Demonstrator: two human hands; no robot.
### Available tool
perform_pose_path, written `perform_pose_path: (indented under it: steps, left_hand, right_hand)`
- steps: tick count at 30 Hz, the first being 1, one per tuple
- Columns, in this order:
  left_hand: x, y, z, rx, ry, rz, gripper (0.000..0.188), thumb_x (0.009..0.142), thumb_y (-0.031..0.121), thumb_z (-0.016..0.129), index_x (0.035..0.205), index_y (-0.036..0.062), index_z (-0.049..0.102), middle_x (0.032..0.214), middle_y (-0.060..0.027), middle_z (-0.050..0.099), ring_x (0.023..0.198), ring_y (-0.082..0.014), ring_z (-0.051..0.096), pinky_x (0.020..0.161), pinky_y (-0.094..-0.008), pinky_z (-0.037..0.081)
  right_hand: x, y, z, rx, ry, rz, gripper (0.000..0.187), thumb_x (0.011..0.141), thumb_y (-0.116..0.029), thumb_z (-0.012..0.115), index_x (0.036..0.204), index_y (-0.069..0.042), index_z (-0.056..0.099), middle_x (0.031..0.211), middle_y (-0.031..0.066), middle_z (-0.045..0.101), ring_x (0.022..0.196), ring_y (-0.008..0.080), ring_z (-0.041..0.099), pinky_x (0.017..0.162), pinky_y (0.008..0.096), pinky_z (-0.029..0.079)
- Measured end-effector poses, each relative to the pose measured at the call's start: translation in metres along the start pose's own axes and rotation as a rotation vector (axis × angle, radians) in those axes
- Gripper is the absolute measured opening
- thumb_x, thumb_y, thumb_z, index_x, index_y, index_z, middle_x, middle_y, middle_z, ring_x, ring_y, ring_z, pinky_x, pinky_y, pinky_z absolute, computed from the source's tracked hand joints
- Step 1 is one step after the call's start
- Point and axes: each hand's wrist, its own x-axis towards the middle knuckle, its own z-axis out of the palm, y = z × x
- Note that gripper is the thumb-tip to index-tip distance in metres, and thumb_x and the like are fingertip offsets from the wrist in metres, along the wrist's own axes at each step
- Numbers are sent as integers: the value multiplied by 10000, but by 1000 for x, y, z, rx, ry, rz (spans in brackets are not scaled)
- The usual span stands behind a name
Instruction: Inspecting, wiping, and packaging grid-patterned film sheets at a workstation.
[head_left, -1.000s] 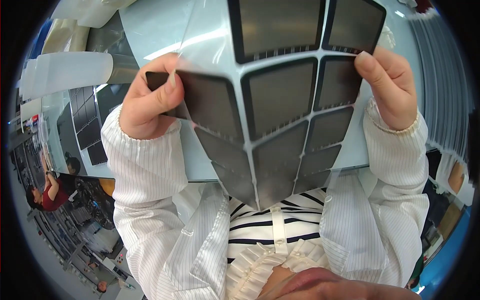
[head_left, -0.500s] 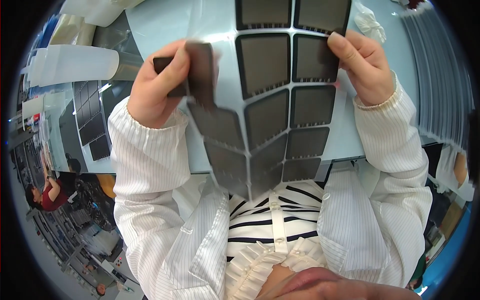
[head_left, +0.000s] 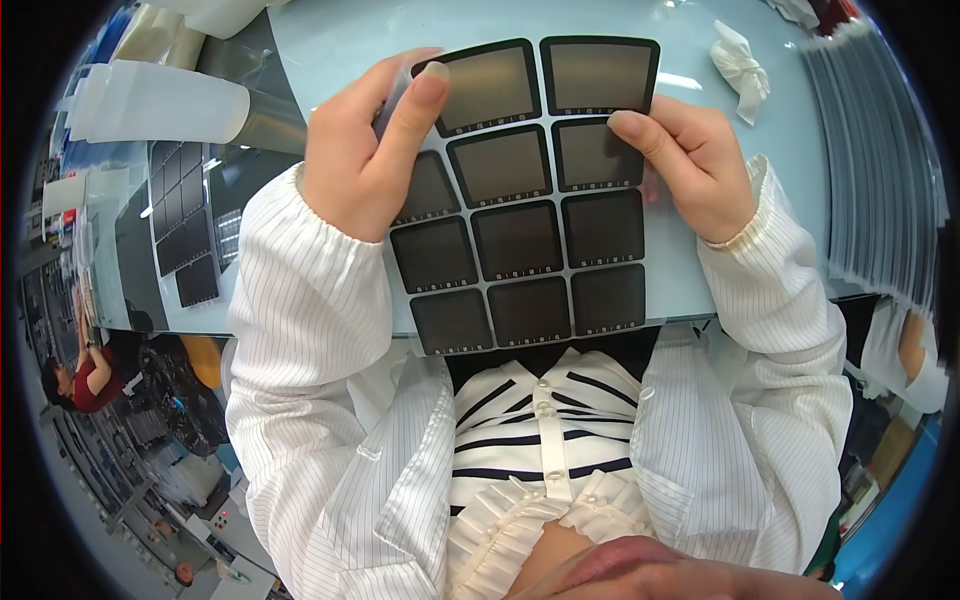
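The dark-panelled sheet (head_left: 515,238) is held above the pale table (head_left: 345,35), gripped at its 10 o'clock corner by the left hand (head_left: 365,160) and pinched at 3 o'clock by the right hand (head_left: 690,165). Taken from the sheet, a crumpled white wad (head_left: 741,72) is noted at 2 o'clock, a stack of sheets (head_left: 880,170) at 3, a second panelled sheet (head_left: 182,225) at 9 and a translucent roll (head_left: 165,103) beyond the left hand. Left-side panels are covered by the left hand, most fingers are hidden behind the sheet, and the background towards 8 o'clock is blurred.
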Motion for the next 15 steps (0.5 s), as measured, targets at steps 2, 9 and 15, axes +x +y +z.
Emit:
perform_pose_path:
  steps: [2, 9, 15]
  left_hand:
    - [3, -4, -4, 379, 141, 179, 432, 909, 368, 566, 1042, -39, 616, 650, -55, 536, 603, -124, 487, 589, -251, 413]
    - [1, 2, -12, 514, 346, 168, 377, 826, 285, 686, 1042, -19, 629, 669, -19, 551, 523, -97, 426, 487, -226, 358]
    - [-11, 16, 1, 585, 205, 59, 474, 781, 271, 726, 1130, -17, 587, 739, -75, 621, 528, -132, 505, 505, -250, 419]
  right_hand:
    - [0, -1, 1, -10, 1, 23, 261, 954, -195, 499, 875, 25, 613, 678, 18, 585, 512, 70, 518, 461, 189, 396]
    - [-6, -12, -4, 194, 226, -9, 275, 926, -229, 553, 815, 11, 630, 655, 28, 601, 479, 80, 504, 418, 204, 372]
    - [-9, -17, 3, 234, 341, -42, 275, 924, -208, 562, 757, 5, 604, 618, 4, 553, 488, 66, 472, 427, 212, 354]
